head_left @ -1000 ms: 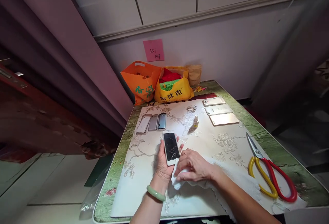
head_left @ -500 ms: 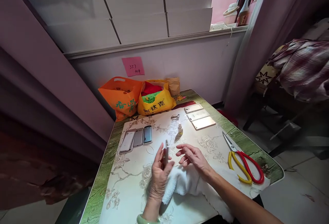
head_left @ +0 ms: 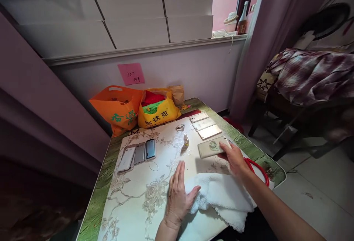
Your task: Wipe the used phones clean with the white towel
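From here, the right hand point(head_left: 234, 158) is closed on one end of a pale phone point(head_left: 206, 151), probably to keep clear of its ring point(head_left: 212, 145). The phone is above the desk point(head_left: 95, 206), near three phones point(head_left: 204, 124) lined by the right edge, perhaps grouped for order. The left hand point(head_left: 177, 198) is open beside the towel point(head_left: 226, 193), apparently empty; half a second ago it held a phone edge-on, the right holding nothing.

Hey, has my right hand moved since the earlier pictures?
Yes. Judged against the small bottle, your right hand has moved to the right and somewhat forward, and now holds a phone.
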`<state>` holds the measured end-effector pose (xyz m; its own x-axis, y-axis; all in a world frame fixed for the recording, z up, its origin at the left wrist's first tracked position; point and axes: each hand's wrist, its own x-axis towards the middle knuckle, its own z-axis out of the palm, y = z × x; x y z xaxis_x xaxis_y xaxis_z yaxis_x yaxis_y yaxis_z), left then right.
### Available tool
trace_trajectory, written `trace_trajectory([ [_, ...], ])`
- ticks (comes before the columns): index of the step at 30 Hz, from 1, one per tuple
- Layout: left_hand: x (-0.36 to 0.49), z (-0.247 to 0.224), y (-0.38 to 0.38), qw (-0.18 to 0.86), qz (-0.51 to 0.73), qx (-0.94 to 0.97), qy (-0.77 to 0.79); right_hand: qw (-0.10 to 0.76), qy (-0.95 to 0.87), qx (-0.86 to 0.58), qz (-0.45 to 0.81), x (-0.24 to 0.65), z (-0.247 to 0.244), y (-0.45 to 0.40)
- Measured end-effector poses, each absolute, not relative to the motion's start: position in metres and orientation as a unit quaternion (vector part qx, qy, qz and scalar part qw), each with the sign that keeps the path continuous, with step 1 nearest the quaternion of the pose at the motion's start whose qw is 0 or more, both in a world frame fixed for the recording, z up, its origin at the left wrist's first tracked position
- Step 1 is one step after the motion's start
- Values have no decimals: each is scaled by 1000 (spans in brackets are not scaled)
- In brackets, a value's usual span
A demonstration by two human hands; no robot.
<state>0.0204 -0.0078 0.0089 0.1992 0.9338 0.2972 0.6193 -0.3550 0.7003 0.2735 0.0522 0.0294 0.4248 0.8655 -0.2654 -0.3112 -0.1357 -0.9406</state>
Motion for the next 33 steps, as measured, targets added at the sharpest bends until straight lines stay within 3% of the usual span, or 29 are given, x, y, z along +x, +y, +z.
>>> trace_trajectory([
  [4, 18, -5, -9, 308, 350, 714, 523, 604, -236, -623, 438, 311, 23, 78],
  [11, 13, -8, -7, 288, 347, 727, 517, 526, -313, -683, 399, 328, 12, 107],
  [19, 13, -6, -6, 280, 354, 731, 511, 330, -453, -799, 218, 354, 23, 123],
  [24, 12, -5, -6, 253, 345, 747, 509, 227, -502, -822, 144, 352, 30, 128],
  [33, 11, -9, -7, 133, 331, 790, 498, 138, -543, -826, 66, 363, 44, 81],
])
